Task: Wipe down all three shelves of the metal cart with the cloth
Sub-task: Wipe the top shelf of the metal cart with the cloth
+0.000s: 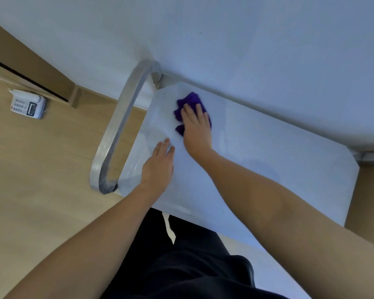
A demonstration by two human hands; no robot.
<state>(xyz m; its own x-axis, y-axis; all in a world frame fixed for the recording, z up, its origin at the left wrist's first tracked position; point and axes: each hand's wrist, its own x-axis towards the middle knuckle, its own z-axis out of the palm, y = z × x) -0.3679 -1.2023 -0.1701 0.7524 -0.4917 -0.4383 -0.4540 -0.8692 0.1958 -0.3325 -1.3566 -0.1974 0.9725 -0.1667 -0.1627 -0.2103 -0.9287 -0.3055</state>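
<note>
Pressing cloth (191, 99) on top shelf (268, 158) with right hand (197, 130), fingers (189, 111) straight; left hand (158, 167) flat beside handle (121, 124), phone (27, 103) beyond

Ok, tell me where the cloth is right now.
In the head view, the purple cloth lies on the cart's top shelf near its far left corner, beside the handle, pressed under the right hand.

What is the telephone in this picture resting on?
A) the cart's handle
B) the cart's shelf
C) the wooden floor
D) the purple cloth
C: the telephone lies on the wooden floor, off to the side of the cart's handle, apart from the shelf where the right hand presses the purple cloth.
</note>
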